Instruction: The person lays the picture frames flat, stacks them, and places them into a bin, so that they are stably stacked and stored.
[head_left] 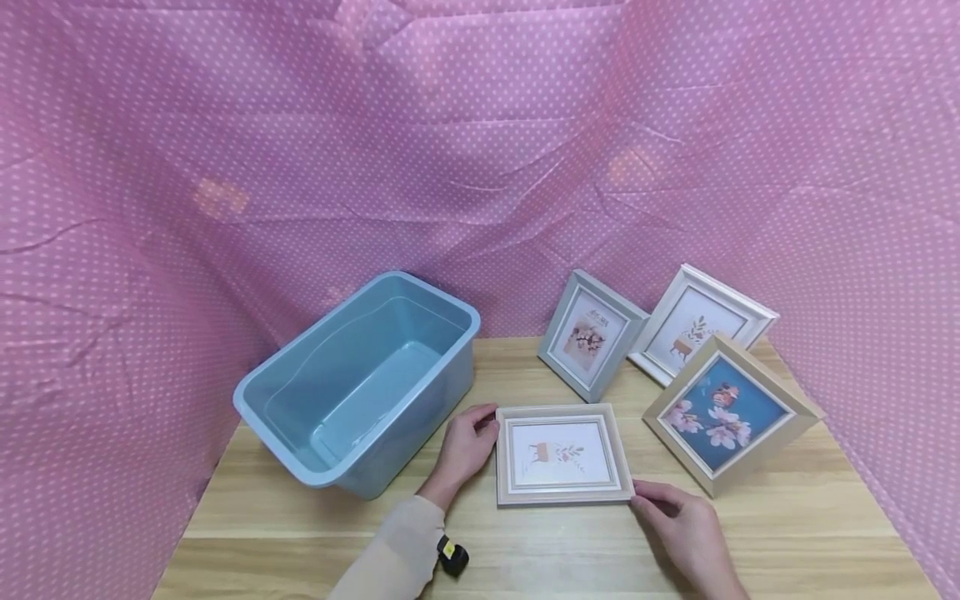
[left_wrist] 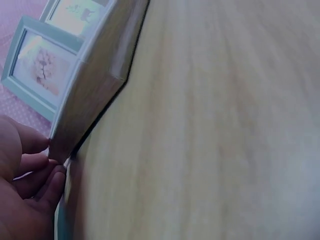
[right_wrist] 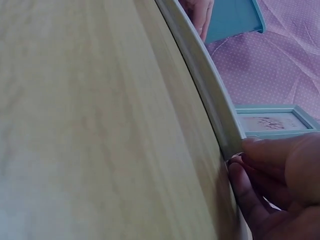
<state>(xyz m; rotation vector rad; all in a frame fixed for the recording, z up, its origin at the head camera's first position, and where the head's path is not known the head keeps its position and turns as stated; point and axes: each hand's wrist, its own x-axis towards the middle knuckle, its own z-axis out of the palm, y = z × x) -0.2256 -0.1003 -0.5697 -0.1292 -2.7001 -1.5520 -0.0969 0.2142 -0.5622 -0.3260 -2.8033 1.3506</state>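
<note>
Beige frame (head_left: 558, 454), pinched by the left hand (head_left: 467, 450) at its far-left corner and the right hand (head_left: 686, 529) at its near-right corner, lies face up on the table (head_left: 547, 550), right of the bin (head_left: 412, 418); matched, light pressure should keep it level.

Tabletop nook behind pink drapes

And it's pink polka-dot fabric (head_left: 480, 158) right across the top of the frame, down both sides too! Lower centre, a wood-grain tabletop (head_left: 555, 550). A curtained-off booth, folks; home or studio, can't tell!
</note>
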